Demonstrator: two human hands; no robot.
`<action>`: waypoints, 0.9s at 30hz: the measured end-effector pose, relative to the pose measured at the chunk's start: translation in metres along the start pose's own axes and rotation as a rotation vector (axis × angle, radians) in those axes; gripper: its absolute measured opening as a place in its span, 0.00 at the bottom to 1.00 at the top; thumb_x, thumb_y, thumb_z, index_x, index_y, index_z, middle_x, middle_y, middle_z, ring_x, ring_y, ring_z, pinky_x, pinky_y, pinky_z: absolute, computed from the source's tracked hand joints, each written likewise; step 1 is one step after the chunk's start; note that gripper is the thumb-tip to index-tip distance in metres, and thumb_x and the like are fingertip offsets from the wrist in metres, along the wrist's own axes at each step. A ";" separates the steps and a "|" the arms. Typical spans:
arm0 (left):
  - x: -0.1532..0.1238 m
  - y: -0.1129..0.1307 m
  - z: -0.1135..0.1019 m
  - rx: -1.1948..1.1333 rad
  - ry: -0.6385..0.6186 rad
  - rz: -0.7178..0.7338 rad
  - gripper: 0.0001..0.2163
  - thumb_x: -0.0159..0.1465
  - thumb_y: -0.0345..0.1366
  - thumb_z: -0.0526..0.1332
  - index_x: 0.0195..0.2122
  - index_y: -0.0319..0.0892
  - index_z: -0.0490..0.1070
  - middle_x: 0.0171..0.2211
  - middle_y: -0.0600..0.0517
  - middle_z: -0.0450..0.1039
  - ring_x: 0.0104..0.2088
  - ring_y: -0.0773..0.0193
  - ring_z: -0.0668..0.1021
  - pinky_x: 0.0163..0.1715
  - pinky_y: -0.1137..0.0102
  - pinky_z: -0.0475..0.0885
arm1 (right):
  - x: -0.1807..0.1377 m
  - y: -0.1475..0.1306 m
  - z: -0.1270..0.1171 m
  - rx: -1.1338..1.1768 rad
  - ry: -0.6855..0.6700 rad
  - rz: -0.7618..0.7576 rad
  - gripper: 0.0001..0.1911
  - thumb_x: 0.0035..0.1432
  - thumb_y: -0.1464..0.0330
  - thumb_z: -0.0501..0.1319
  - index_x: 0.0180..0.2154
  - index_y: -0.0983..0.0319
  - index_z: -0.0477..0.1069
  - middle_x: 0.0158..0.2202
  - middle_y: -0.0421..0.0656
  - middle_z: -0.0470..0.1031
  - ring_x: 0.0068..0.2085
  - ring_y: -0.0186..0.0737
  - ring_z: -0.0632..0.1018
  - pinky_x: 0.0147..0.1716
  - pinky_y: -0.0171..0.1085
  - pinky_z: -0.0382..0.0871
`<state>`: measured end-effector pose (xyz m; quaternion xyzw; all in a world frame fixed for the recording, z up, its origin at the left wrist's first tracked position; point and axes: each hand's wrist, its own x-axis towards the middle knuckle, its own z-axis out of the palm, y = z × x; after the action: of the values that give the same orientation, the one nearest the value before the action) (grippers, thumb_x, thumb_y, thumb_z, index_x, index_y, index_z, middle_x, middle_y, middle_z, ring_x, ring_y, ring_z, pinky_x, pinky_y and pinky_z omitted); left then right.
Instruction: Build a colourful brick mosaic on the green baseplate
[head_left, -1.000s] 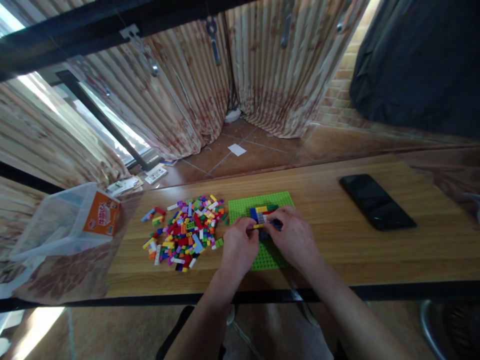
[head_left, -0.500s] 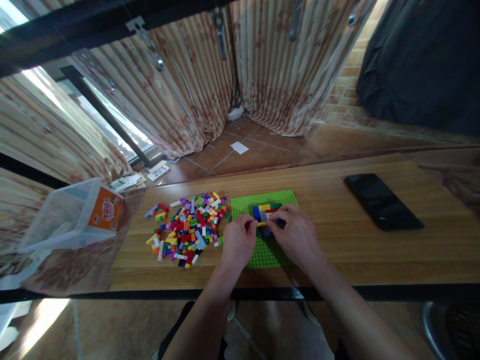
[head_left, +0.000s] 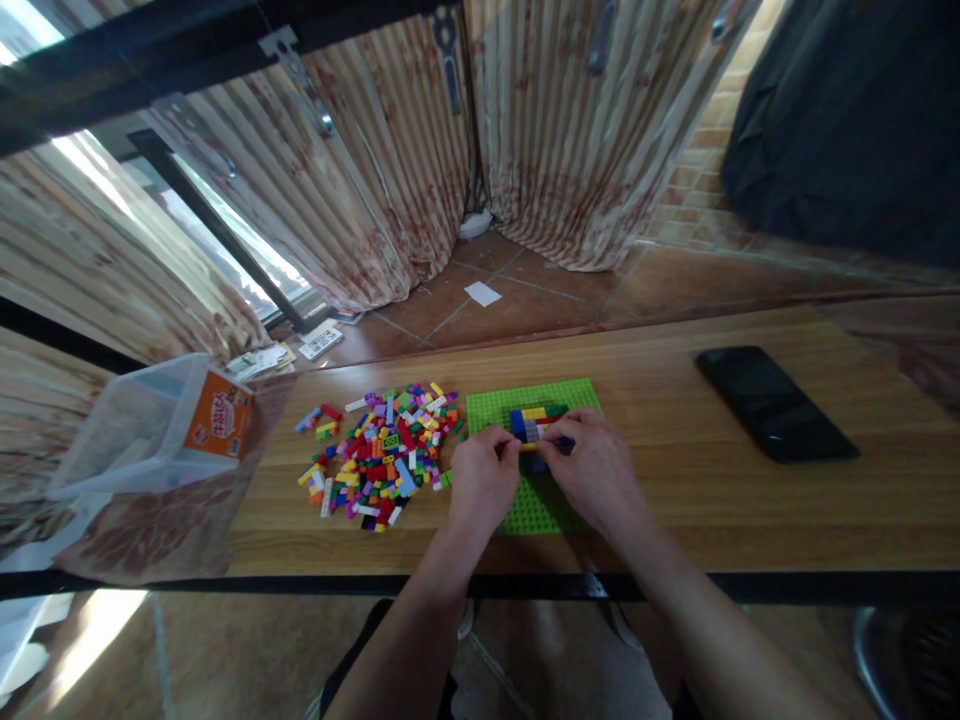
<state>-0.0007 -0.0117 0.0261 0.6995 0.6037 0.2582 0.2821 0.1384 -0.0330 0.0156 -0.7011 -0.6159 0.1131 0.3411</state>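
My left hand (head_left: 484,475) and my right hand (head_left: 591,458) meet over the green baseplate (head_left: 531,515). Between their fingertips is a small yellow brick (head_left: 529,447), pinched from the left and from the right. Just behind it, on the plate, stands a cluster of joined bricks (head_left: 534,415) in blue, yellow, green, red and grey. My right fingers cover part of that cluster. Both hands are closed at the fingertips. Whether the yellow brick touches the bricks below it I cannot tell.
A pile of loose coloured bricks (head_left: 386,455) lies left of the baseplate on the wooden table (head_left: 652,400). Farther right rests a black phone-like slab (head_left: 776,405). Past the table's left end stands a clear plastic bin (head_left: 135,430) with an orange label.
The whole view has shifted slightly. Both hands keep their pinch on the yellow brick and have hardly moved against the baseplate.
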 end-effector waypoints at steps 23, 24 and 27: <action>-0.008 -0.003 0.001 -0.009 -0.007 0.044 0.09 0.63 0.31 0.56 0.29 0.42 0.75 0.26 0.51 0.76 0.26 0.65 0.75 0.27 0.71 0.63 | -0.003 0.012 -0.006 0.029 -0.040 -0.080 0.16 0.58 0.58 0.56 0.27 0.59 0.76 0.34 0.46 0.73 0.33 0.42 0.74 0.34 0.41 0.67; -0.009 -0.004 0.000 -0.013 -0.001 0.053 0.09 0.63 0.31 0.56 0.30 0.42 0.75 0.26 0.52 0.76 0.27 0.65 0.75 0.27 0.72 0.64 | -0.003 0.013 -0.007 0.040 -0.048 -0.066 0.17 0.58 0.56 0.56 0.28 0.59 0.76 0.35 0.46 0.73 0.33 0.42 0.74 0.33 0.41 0.67; -0.008 -0.008 -0.007 -0.044 0.039 0.052 0.09 0.63 0.31 0.56 0.30 0.42 0.75 0.27 0.53 0.76 0.27 0.66 0.75 0.28 0.72 0.65 | -0.003 0.014 -0.013 0.083 -0.083 0.015 0.17 0.56 0.54 0.57 0.29 0.58 0.76 0.34 0.45 0.76 0.30 0.41 0.75 0.32 0.41 0.68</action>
<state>-0.0122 -0.0186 0.0249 0.7035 0.5849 0.2923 0.2784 0.1562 -0.0405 0.0162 -0.6856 -0.6191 0.1699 0.3431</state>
